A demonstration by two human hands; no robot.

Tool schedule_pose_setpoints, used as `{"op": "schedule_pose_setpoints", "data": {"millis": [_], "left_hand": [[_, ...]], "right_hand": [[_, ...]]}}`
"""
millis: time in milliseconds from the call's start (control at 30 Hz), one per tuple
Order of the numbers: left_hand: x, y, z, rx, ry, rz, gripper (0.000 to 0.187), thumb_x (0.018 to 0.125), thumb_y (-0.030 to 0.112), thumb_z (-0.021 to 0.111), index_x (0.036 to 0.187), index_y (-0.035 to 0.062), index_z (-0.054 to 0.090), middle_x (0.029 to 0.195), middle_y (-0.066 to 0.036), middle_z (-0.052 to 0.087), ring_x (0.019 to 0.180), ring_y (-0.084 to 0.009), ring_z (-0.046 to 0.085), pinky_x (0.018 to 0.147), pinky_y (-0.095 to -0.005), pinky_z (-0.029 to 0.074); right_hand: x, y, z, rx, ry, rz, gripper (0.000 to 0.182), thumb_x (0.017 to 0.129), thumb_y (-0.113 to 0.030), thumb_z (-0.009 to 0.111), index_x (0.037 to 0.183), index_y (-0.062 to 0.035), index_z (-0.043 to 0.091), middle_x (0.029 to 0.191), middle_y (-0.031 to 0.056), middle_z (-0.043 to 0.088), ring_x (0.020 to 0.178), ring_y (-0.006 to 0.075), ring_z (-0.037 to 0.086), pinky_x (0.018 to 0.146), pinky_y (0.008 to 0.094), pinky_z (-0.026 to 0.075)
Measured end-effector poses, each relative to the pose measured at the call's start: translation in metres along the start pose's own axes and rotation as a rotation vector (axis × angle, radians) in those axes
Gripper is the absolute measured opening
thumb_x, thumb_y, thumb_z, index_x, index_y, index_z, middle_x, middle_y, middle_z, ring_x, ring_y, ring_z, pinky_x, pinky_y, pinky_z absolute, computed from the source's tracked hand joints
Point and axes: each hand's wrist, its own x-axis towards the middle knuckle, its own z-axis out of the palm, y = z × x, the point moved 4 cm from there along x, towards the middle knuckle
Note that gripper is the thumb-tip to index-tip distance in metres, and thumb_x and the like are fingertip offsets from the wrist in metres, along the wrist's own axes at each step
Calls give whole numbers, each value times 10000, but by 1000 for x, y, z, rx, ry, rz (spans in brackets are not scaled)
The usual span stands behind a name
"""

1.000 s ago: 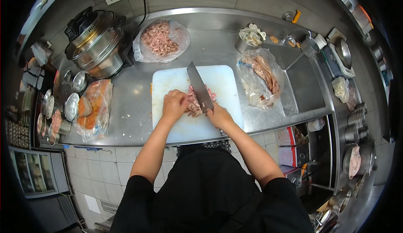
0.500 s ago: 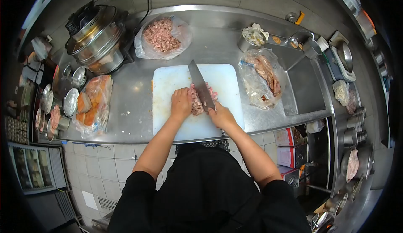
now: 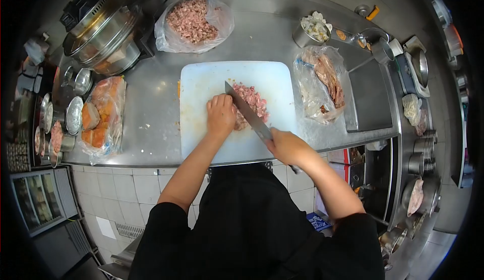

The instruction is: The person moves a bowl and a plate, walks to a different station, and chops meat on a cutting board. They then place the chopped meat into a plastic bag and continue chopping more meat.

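My right hand point(image 3: 288, 146) is closed round the handle of a large kitchen knife point(image 3: 250, 113). The blade slants up and left across the chopped meat point(image 3: 252, 101) on the white cutting board point(image 3: 201, 80). Curled fingers of my left hand point(image 3: 221, 114) rest at the left side of the blade, pressed on meat that they mostly hide. Small pink pieces lie mainly to the right of the blade, with a little meat below it.
A plastic bag of diced meat point(image 3: 191, 22) stands behind the board. Right of it lie a bag with a long meat piece point(image 3: 327, 78), a metal container point(image 3: 305, 38) and the sink point(image 3: 370, 103). Bagged orange-brown blocks point(image 3: 103, 118) and a round metal appliance point(image 3: 103, 38) are left.
The knife has drawn back toward me and right, tilting more, with my right hand on its handle. Chopped pieces now show spread right of the blade. The head view has shifted.
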Motion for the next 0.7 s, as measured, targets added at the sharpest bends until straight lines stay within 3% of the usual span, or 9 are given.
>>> {"op": "schedule_pose_setpoints", "data": {"millis": [33,100,233,300,400,533,600,700], "left_hand": [[2,0,0,-18,8,22,193,799,77,590,986,42,559,1008,-111,569,1004,-296,531,879,-437,383],[1,-3,2,-15,-11,19,196,790,88,613,976,52,560,999,-103,573,992,-289,532,881,-433,382],[1,-2,0,-15,-23,-11,197,782,103,634,959,64,557,990,-95,569,991,-284,526,881,-432,381],[0,-2,-2,-6,7,-22,195,783,106,633,958,65,556,988,-94,564,994,-284,523,881,-434,380],[-2,-2,1,9,20,-42,195,786,111,630,960,65,555,986,-92,556,996,-282,517,879,-440,378],[0,0,1,-37,-33,-20,187,801,85,588,982,52,555,999,-112,548,1001,-302,511,886,-438,370],[-2,0,4,-26,-55,-24,184,801,88,591,979,56,558,994,-103,552,999,-294,514,882,-444,374],[-3,-8,6,-43,-35,-54,184,803,89,591,982,57,564,996,-96,558,1001,-287,518,882,-451,378]], "right_hand": [[19,1,12,73,32,6,279,944,-242,508,1061,8,555,904,268,673,884,436,651,815,517,502],[60,2,42,26,295,-100,289,961,-257,504,1040,19,538,796,233,670,727,410,661,716,507,505],[86,-4,27,12,415,-208,282,959,-252,502,1058,9,542,807,233,675,714,404,665,712,501,511],[62,-10,4,86,162,-60,298,928,-228,489,1097,8,556,947,275,670,898,443,650,829,524,500],[10,-11,-19,54,32,-10,300,919,-215,499,1109,10,557,940,274,673,888,448,650,832,518,500],[17,-2,21,15,18,6,307,922,-220,497,1112,13,557,935,277,672,888,447,649,833,514,499],[55,-5,46,41,175,15,314,928,-230,484,1108,15,564,933,282,670,892,444,648,836,511,498],[64,-12,23,123,220,-47,301,927,-230,486,1077,15,572,931,282,668,898,438,648,836,513,497]]}}
